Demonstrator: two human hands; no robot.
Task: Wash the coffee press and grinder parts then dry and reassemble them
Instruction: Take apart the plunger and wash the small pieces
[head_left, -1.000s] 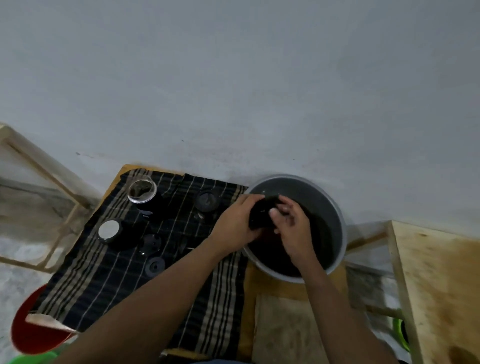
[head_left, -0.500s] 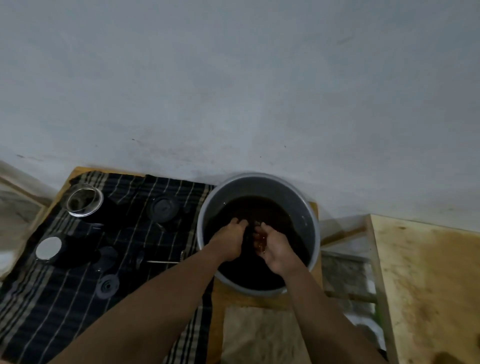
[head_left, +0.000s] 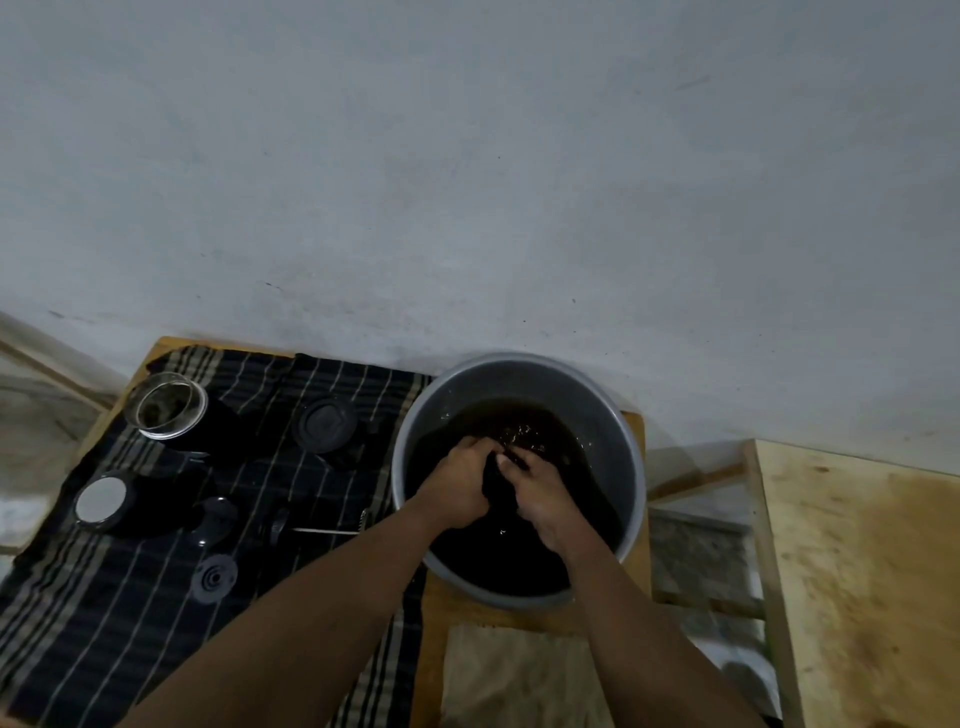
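Both hands are down in the grey basin (head_left: 519, 374), in brown water. I see the left hand (head_left: 454, 486) and right hand (head_left: 543, 496) curled round one dark part (head_left: 492, 486), held between them at the surface; which part, I cannot tell. On the striped cloth (head_left: 156, 639) left of the basin: glass beaker (head_left: 166, 408), black lid (head_left: 324, 426), silver-topped cap (head_left: 101, 501), ribbed disc (head_left: 214, 578), thin rod (head_left: 324, 531).

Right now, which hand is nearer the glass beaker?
Left. The left hand is in the basin, right of the glass beaker; the right hand is beside it, farther right. Both hold a dark part.
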